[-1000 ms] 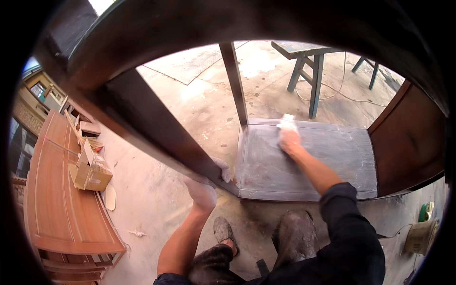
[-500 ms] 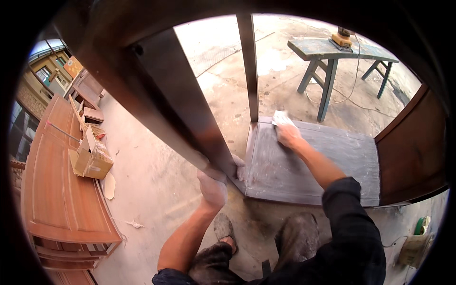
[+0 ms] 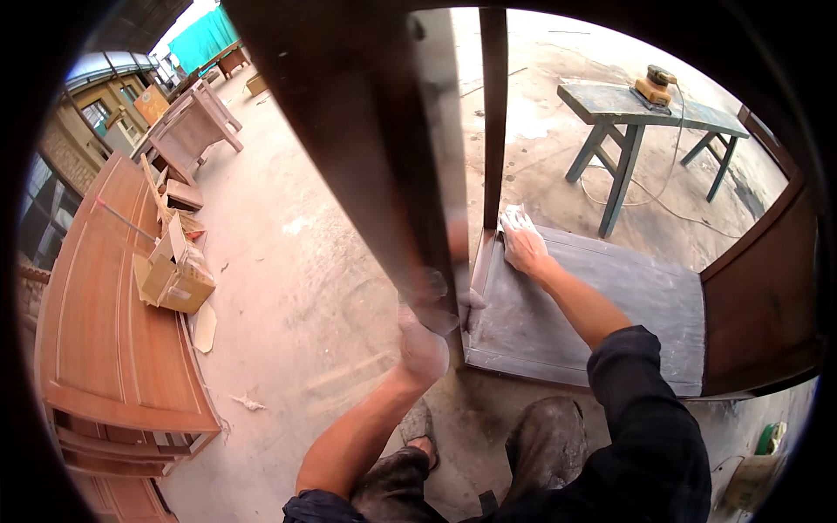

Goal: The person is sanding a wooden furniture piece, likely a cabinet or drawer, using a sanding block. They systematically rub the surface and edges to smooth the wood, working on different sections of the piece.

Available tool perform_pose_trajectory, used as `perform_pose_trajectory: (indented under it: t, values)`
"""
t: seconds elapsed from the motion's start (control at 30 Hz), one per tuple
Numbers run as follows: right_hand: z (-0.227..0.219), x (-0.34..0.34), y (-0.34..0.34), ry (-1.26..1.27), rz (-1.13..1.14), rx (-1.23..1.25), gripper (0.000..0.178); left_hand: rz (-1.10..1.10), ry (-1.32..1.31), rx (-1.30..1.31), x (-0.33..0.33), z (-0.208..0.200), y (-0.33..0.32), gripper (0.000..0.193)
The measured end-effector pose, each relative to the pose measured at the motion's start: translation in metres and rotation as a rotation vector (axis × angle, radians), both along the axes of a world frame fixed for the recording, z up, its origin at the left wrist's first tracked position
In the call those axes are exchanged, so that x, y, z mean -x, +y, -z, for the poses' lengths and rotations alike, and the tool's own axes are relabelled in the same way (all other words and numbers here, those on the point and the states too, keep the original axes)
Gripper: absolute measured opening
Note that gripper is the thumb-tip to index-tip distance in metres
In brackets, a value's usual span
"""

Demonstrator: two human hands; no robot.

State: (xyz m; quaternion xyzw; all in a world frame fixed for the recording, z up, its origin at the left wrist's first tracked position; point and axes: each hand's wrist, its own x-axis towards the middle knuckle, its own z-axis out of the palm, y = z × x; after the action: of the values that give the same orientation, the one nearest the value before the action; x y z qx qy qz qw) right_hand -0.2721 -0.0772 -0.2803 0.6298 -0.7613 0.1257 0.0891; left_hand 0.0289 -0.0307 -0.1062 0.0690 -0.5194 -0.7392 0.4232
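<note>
A dark wooden cabinet frame stands before me, with a broad post rising close on the left. My left hand is wrapped round the lower part of that post, its fingertips showing on the far side. On the right lies the frame's flat grey panel, streaked with pale dust. My right hand presses a small white sheet, perhaps sandpaper, against the panel's far left corner. It touches down beside the foot of a thin upright bar. Most of the sheet is hidden under the fingers.
A blue-green bench beyond the panel carries a yellow power sander with a trailing cord. Brown wooden panels stand at the left, with an open cardboard box on them. A bucket sits at the lower right.
My right hand has slid left with the white sheet, nearer the thin bar's foot. The view has shifted, so the broad post appears steeper and farther right. My left hand still grips it.
</note>
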Motion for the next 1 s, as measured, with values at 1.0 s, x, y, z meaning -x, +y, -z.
perform_pose_trajectory:
  t: [1.0]
  values:
    - [-0.021,-0.018,0.036,-0.464,0.271,-0.073,0.049,-0.015,-0.018,-0.191,-0.001,-0.003,0.001,0.055]
